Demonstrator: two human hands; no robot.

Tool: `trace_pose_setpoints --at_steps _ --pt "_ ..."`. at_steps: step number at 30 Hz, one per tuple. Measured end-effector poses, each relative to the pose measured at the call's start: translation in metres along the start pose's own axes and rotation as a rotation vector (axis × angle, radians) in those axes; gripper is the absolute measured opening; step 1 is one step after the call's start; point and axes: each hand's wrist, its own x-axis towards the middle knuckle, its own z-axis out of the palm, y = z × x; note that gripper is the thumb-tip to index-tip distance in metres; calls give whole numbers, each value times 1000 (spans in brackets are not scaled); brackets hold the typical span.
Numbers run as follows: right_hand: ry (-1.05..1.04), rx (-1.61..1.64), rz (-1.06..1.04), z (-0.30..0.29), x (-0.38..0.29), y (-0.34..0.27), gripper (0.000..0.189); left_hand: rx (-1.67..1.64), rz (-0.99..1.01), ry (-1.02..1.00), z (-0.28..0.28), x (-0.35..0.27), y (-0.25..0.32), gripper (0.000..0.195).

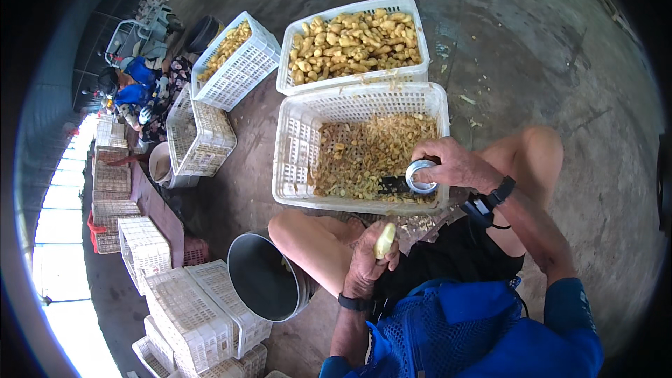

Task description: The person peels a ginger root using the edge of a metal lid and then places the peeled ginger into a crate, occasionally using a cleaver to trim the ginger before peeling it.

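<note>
A pale, peeled piece of ginger root [385, 241] is gripped in my left hand [366, 260], just in front of my lap. My right hand [452, 164] holds a tool with a round silvery metal handle end [421, 176]. What looks like its dark flat blade [394, 185] points left, over a white plastic crate [362, 203]. Inside that crate lie ginger peelings and scraps [362, 152]. Directly behind it stands another white crate [284, 76], heaped with unpeeled-looking ginger roots [357, 39].
A grey bucket [265, 275] stands left of my bent knee. Farther left are a tilted crate of ginger [236, 63], a worn crate [207, 136] and stacked white crates [189, 315]. A seated person [139, 84] is at upper left. Scraps litter the concrete floor [525, 73].
</note>
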Motion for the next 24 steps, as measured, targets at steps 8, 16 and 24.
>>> trace_pose_setpoints --at_steps 8,16,24 --pt "-327 118 -180 71 -17 -16 24 -115 2 315 32 14 4 48" --pt "-102 -117 -152 25 -1 -9 23 -196 -10 39 -8 6 -8 39" --pt "-274 10 -98 53 -6 -2 25 24 51 59 2 9 -5 38"
